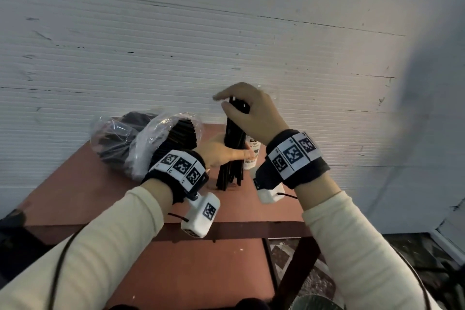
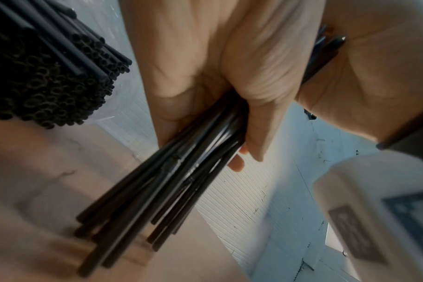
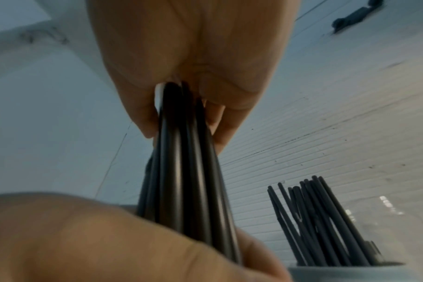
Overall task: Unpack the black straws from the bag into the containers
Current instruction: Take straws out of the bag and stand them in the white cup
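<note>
A bundle of black straws (image 1: 232,148) stands upright with its lower ends on the red-brown table (image 1: 105,184). My left hand (image 1: 221,153) grips the bundle (image 2: 181,171) around its middle. My right hand (image 1: 247,113) holds the bundle's top end (image 3: 186,152), fingers curled over it. A clear plastic bag (image 1: 141,143) full of black straws (image 2: 48,76) lies on the table to the left. A white container (image 1: 253,156) stands just behind the bundle; in the right wrist view a container (image 3: 345,272) holds several straws (image 3: 321,223).
A white ribbed wall (image 1: 226,33) rises directly behind the table. The table's front edge (image 1: 226,229) has a lower shelf beneath it, and patterned floor (image 1: 314,272) shows at lower right.
</note>
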A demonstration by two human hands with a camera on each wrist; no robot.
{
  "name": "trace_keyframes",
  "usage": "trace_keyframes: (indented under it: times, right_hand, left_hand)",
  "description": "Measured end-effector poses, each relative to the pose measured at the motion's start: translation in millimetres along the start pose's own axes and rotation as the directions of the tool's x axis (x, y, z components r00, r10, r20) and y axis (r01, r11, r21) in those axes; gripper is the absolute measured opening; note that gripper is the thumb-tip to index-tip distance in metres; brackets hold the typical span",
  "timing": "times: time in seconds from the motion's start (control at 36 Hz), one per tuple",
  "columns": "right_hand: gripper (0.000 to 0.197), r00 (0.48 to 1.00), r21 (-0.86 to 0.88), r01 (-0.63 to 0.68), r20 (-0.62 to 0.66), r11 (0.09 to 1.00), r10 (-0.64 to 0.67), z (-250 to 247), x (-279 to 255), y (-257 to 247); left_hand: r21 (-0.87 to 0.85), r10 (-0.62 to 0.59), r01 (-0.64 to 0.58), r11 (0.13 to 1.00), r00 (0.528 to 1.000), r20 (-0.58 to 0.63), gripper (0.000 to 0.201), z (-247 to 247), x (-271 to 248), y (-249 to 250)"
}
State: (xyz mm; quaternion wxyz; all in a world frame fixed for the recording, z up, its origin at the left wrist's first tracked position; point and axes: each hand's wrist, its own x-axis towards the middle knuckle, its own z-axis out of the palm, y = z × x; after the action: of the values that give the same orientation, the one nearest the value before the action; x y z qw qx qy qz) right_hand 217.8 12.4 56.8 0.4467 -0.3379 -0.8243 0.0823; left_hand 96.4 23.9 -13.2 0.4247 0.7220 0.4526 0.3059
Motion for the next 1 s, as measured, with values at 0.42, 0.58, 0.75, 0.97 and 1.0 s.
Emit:
trace_keyframes:
  times: [0.42, 0.58, 0.75, 0.97, 1.0]
  right_hand:
    - [0.019, 1.000, -0.090, 0.016, 0.023, 0.996, -0.014, 9, -5, 11]
    - [0.025, 0.998, -0.080, 0.020, -0.058, 0.997, -0.025, 15, -7, 11]
    - [0.032, 1.000, -0.078, 0.006, -0.025, 0.997, -0.008, 16, -8, 8]
    - [0.091, 0.986, 0.020, -0.159, -0.040, 0.987, 0.160, -2, -17, -3]
    - [0.094, 0.982, 0.003, -0.189, 0.002, 0.982, 0.189, -4, -18, -1]
  left_hand:
    - [-0.102, 0.041, -0.049, 0.994, 0.996, -0.082, 0.032, -3, -2, -3]
    - [-0.045, -0.022, 0.019, 0.999, 0.996, -0.082, 0.023, -2, 1, -15]
    - [0.035, -0.019, 0.019, 0.999, 1.000, 0.000, 0.036, -7, -1, -17]
    - [0.150, 0.042, -0.032, 0.988, 0.997, -0.069, 0.042, -10, -17, -4]
    - [0.189, 0.061, -0.051, 0.981, 0.997, -0.045, 0.038, -13, -21, 1]
